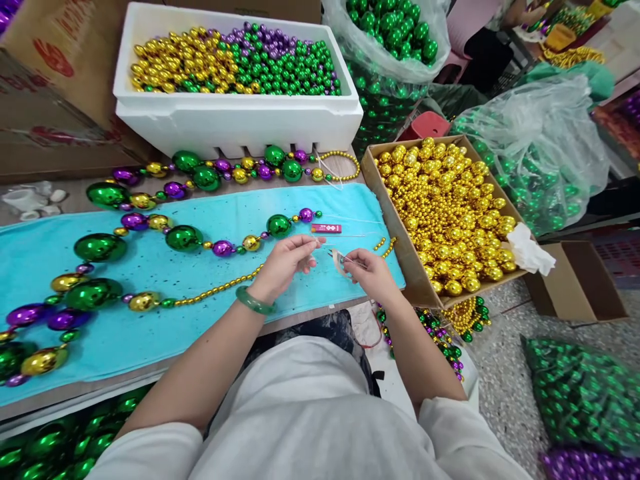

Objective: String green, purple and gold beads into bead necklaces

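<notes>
Left hand (pixel 293 263) observed pinching a thin thread (pixel 326 243), right hand (pixel 369 272) gripping a small pointed tool (pixel 343 257), the bead strand (pixel 213 292) lying on blue cloth (pixel 165 340) at nine o'clock, gold-bead carton (pixel 416 281) at two o'clock.

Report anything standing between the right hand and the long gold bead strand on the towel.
Yes: the left hand lies between the right hand and the long gold bead strand, which disappears behind it.
</notes>
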`<act>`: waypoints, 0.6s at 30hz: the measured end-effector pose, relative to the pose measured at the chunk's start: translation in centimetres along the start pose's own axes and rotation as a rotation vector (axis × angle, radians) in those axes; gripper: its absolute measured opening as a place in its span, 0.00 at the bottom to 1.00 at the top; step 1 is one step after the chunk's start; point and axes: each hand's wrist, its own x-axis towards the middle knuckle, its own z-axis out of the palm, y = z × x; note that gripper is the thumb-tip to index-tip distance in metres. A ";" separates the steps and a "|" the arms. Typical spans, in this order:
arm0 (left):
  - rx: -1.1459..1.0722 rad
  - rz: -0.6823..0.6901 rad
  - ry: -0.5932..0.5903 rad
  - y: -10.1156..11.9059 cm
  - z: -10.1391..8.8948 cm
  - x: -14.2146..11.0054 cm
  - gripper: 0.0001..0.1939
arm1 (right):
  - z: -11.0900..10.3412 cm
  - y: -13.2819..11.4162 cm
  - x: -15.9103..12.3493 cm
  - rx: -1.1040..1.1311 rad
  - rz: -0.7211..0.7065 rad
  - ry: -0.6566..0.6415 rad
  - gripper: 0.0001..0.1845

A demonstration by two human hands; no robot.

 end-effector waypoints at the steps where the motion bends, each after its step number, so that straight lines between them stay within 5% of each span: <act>1: -0.056 -0.025 -0.039 -0.1 -0.1 0.1 0.13 | 0.1 -0.2 -0.1 0.068 0.020 -0.051 0.13; 5: -0.295 -0.154 -0.165 -0.5 -0.2 0.4 0.08 | 0.5 -0.6 0.0 0.397 0.136 -0.263 0.16; 9: -0.354 -0.199 -0.137 -1.3 0.0 0.6 0.02 | 1.4 0.4 0.9 0.523 0.305 -0.262 0.14; 13: -0.381 -0.205 -0.089 -1.7 0.0 0.7 0.05 | 2.8 1.7 1.4 0.646 0.454 -0.304 0.19; 18: -0.437 -0.226 -0.054 -1.1 0.1 0.2 0.08 | 3.8 2.6 0.9 0.743 0.341 -0.207 0.30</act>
